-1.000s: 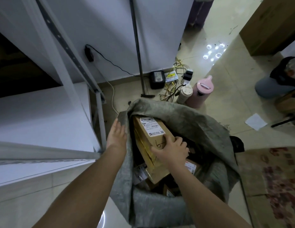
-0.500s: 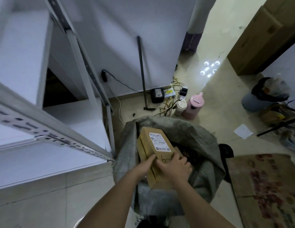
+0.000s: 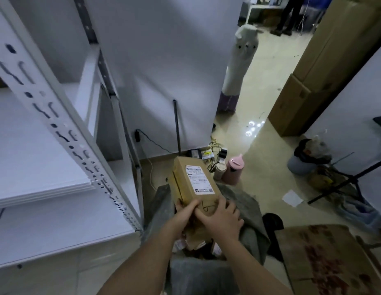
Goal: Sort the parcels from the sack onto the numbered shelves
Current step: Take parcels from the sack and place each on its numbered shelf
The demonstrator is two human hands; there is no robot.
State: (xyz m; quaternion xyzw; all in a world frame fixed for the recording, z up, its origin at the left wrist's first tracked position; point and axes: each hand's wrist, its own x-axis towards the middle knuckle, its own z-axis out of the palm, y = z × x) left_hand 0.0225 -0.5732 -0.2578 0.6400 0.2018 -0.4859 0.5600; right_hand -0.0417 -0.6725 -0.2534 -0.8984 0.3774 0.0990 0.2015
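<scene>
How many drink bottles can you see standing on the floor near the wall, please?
2: a pink bottle and a smaller beige bottle touching its left side, both just beyond the cardboard parcel. That parcel may hide others.

Storeroom: slotted metal shelving (image 3: 57,128), stacked cardboard cartons (image 3: 325,67), tiled floor (image 3: 268,86).

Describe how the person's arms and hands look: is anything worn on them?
Both forearms are bare, with no sleeve in view. The left hand and right hand wear no gloves. I see no watch, ring or bracelet.
</scene>
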